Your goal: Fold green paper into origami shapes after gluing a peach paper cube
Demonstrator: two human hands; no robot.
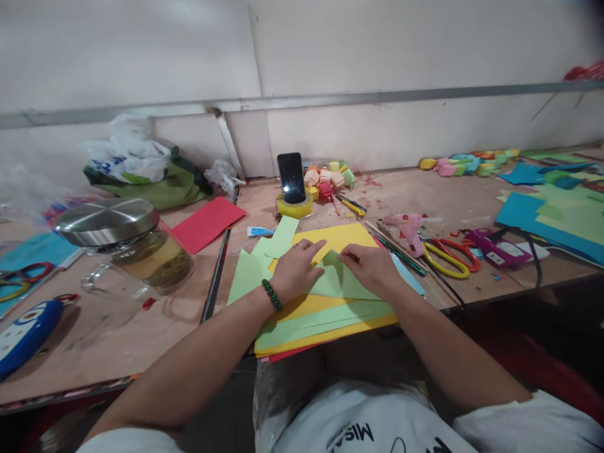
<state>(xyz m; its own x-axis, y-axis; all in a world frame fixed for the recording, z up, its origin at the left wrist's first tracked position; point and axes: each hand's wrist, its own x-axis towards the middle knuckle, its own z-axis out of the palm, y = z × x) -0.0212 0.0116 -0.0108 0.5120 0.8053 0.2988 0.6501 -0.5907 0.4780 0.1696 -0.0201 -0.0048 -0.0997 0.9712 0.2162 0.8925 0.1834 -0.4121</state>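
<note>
A light green sheet of paper [342, 282] lies under my hands, one part of it raised between them. My right hand [370, 265] pinches the raised part of this sheet between thumb and fingers. With fingers spread, my left hand [298, 267] rests on the left part of the paper, a green bead bracelet at its wrist. Beneath are yellow sheets [356, 236] and more green paper [302, 331], stacked at the table's front edge. A narrow green strip [285, 236] sits just beyond my left hand.
A lidded glass jug [160, 258] of tea stands at left, near a red paper [210, 223]. A phone [291, 178] leans upright on a yellow tape roll [295, 206]. Pencils [401, 255], a pink glue gun [408, 233], scissors [446, 261] and a purple device [500, 248] lie right.
</note>
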